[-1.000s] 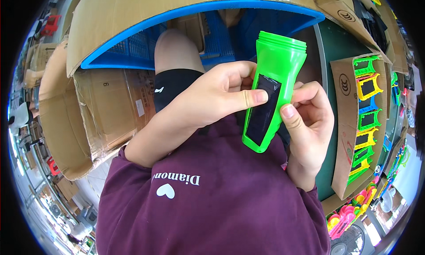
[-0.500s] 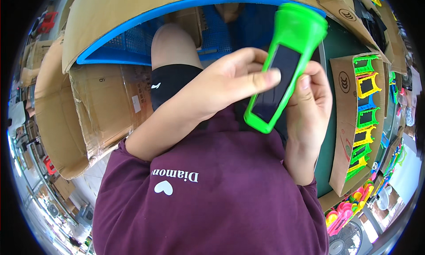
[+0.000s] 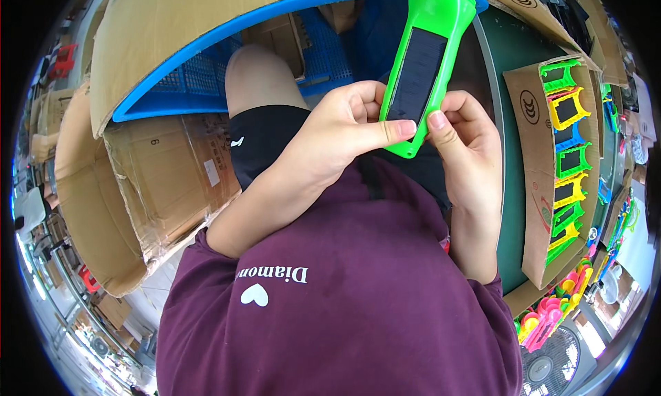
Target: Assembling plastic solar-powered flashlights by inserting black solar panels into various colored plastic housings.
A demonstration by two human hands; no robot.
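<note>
A bright green plastic flashlight [image 3: 441,11] with a dark rectangular panel [image 3: 415,76] on its face stands nearly upright in front of me, wide head at the top. My left hand [image 3: 344,131] grips its lower end from the left, thumb pressed on the bottom edge. My right hand [image 3: 465,145] holds the same end from the right, thumb tip on the green rim beside the left thumb. Both hands hover above my lap and maroon shirt [image 3: 344,306].
A blue plastic crate [image 3: 200,79] sits ahead under a cardboard sheet [image 3: 179,17]. Cardboard boxes [image 3: 165,183] stand at my left. On the right, a cardboard tray [image 3: 533,183] carries several coloured plastic frames [image 3: 571,155] on a dark green table [image 3: 513,48].
The flashlight has risen and swung more upright, its head now near the top of view. Both hands slid down to pinch its lower end.
</note>
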